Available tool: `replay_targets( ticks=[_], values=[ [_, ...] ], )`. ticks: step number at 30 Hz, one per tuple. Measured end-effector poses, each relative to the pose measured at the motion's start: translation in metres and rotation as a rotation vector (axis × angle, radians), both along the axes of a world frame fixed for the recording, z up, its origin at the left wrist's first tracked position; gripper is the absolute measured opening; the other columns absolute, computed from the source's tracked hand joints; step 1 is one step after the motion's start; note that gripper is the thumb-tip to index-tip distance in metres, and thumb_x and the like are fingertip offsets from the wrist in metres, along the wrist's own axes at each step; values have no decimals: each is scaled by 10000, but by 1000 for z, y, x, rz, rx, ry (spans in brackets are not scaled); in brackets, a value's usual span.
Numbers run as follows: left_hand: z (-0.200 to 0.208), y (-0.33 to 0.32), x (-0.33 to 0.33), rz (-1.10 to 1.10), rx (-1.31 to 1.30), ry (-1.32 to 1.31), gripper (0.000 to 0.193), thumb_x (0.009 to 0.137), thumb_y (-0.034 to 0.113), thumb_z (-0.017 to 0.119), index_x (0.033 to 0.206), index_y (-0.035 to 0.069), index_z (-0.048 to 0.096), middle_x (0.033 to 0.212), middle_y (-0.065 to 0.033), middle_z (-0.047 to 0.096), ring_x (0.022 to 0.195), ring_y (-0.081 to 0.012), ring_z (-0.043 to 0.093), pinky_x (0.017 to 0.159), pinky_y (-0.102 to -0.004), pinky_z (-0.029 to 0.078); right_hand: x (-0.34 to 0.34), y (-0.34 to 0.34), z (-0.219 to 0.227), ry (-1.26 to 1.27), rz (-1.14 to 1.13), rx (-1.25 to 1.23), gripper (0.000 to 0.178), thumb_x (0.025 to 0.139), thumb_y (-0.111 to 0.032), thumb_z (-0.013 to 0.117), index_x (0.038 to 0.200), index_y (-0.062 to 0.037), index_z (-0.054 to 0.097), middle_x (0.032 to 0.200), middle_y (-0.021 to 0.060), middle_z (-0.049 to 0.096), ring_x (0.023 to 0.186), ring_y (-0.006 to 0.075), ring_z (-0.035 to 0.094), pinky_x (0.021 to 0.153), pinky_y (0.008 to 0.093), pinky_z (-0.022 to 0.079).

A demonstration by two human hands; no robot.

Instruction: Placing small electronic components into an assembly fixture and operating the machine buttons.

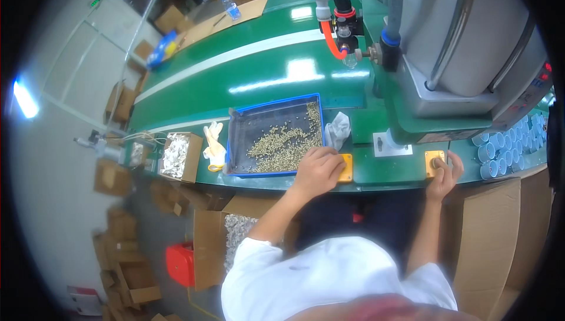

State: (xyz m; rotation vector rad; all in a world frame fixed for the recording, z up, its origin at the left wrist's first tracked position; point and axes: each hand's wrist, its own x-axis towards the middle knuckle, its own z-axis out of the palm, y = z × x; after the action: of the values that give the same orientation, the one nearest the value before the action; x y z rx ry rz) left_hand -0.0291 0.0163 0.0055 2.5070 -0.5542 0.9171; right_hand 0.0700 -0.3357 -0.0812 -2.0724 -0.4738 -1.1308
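Along the near edge of the green workbench [259,68], you are resting your left hand [318,168] palm-down over the left yellow button box [346,167], fingers curled loosely and gripping nothing. Your right hand [444,174] is lying on the right yellow button box [434,163], thumb and fingers bent around its knob-like button; whether it is pressing, you cannot tell from this view. Just left of your left hand, a blue tray [274,135] is sitting on the bench, holding a scatter of small brass-coloured parts [287,142]. A crumpled white cloth [338,130] is lying beside the tray's right wall. Between your two hands, a grey and green press machine [453,56] is standing at the back. At the far right, rows of small blue cups [506,144] are lying packed together. A cardboard box of white pieces [176,156] is sitting to the tray's left.
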Motion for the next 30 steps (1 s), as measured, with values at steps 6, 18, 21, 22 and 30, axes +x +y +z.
replay_targets(
  ticks=[6,18,21,22,30],
  values=[
    [-16,-28,29,111,-434,65,60,893,82,749,873,49,703,870,-108,703,835,-311,683,747,-415,532,2,10,1,171,-2,29,320,951,-141,580,1226,-18,688,1265,162,683,1234,363,581,1117,475,397],
    [-29,-31,32,172,-508,287,121,954,63,738,1054,-3,747,912,-64,732,778,-122,666,662,-254,534,14,7,3,27,-27,39,238,834,-86,696,1069,-67,733,1142,67,745,1076,300,643,935,382,515],
    [-28,-35,30,168,-557,287,129,915,24,755,1042,2,749,943,-78,728,755,-139,681,638,-252,531,10,7,2,29,-38,35,238,833,-84,693,1067,-69,733,1138,65,746,1072,298,644,934,383,516],
    [-28,-36,30,165,-584,284,142,896,4,764,1037,4,749,959,-84,726,744,-148,688,627,-251,529,9,7,3,26,-43,30,238,832,-82,692,1066,-69,733,1136,64,746,1071,296,644,934,383,517],
    [-8,-32,34,106,-454,262,122,875,10,782,994,-5,758,869,-90,725,754,-152,695,695,-262,534,8,7,1,57,-11,39,223,880,-98,663,1090,-52,719,1195,83,740,1114,297,627,1002,386,478]
  ],
)
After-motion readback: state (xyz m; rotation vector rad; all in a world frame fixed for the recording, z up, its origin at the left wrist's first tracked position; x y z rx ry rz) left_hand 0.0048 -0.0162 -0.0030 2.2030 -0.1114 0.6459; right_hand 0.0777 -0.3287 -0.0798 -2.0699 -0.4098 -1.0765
